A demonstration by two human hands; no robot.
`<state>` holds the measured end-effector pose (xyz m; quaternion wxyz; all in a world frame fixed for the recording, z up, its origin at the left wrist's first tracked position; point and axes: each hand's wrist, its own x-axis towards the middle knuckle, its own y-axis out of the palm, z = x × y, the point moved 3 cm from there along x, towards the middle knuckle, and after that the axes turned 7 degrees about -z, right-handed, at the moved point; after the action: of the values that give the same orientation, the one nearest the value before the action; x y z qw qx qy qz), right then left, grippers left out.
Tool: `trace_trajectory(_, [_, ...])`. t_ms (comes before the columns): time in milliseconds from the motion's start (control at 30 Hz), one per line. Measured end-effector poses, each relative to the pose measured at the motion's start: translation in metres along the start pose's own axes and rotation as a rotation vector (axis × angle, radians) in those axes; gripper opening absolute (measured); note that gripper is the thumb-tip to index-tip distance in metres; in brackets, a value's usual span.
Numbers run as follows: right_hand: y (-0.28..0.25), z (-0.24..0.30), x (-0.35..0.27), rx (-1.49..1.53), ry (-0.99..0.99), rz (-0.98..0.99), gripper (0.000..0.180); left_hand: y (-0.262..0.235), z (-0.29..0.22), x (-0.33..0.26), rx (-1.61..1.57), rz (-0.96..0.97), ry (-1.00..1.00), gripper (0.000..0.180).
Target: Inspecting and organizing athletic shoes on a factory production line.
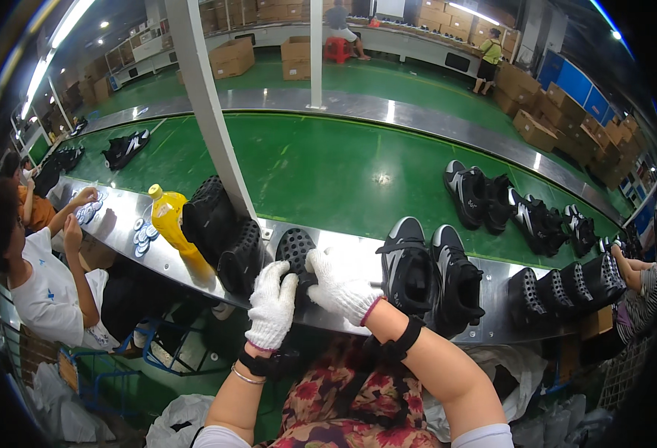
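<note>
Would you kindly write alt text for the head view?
The left hand and right hand, both in white gloves, are at a black shoe with its studded sole showing, over a metal bench. Black shoes with grey toes stand to the right; a yellow bottle and a co-worker are to the left.
</note>
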<state>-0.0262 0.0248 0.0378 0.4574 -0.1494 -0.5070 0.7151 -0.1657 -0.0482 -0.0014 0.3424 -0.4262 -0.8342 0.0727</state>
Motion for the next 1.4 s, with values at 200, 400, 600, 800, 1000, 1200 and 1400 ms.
trace_trajectory(200, [-0.003,0.004,-0.005,0.027,0.053,0.061,0.030,-0.002,-0.007,-0.001,-0.025,-0.023,-0.048,0.025])
trace_trajectory(400, [-0.072,0.022,-0.055,0.290,-0.174,-0.167,0.034,-0.039,-0.050,0.005,-0.640,-0.056,-0.372,0.040])
trace_trajectory(600, [-0.099,0.003,-0.119,0.524,-0.055,-0.086,0.057,-0.019,-0.119,-0.005,-0.932,0.052,-0.683,0.028])
trace_trajectory(800, [-0.111,-0.020,-0.158,0.685,0.290,-0.282,0.073,0.039,-0.170,-0.040,-1.092,0.088,-0.748,0.030])
trace_trajectory(1000, [-0.165,-0.065,-0.207,0.659,0.513,-0.501,0.059,0.072,-0.167,-0.025,-0.527,0.553,-0.105,0.029])
trace_trajectory(1200, [-0.176,-0.105,-0.263,0.465,0.582,-0.276,0.057,0.137,-0.112,-0.002,0.062,0.714,0.697,0.042])
trace_trajectory(1400, [-0.178,-0.139,-0.263,0.281,0.668,-0.345,0.051,0.158,-0.135,0.005,0.434,0.604,0.832,0.035])
